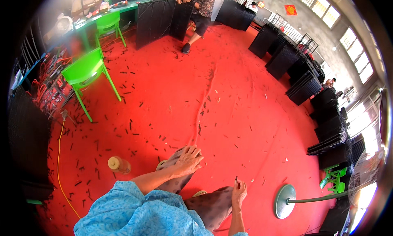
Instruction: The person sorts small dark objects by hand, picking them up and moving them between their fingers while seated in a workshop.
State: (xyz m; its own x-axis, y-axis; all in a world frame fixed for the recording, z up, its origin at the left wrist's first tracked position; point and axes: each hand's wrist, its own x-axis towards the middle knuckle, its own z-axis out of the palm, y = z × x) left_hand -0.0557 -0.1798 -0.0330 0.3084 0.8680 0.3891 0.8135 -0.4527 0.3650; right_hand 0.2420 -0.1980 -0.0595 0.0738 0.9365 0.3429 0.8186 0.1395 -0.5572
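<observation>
My left hand [189,159] lies flat on my left knee, its fingers stretched out and holding nothing. Beside my right knee, my right hand [239,192] is closed in a pinch. From its fingertips sticks up a short black strip [236,178], its lower end hidden by the fingers. Patterned dark trousers [211,207] cover my legs, and a blue shirt [143,213] fills the lower edge. Many similar short black pieces are scattered over the red floor [229,113] around my feet. A capped bottle [118,164] stands on the floor left of my knees.
A fan's round green base [285,201] stands at the right. Green chairs [84,68] and tangled cables [45,88] are at the left, near a yellow cord [60,154]. Stacked black panels [303,86] line the right side. Another person [200,7] sits by upright black panels [153,23].
</observation>
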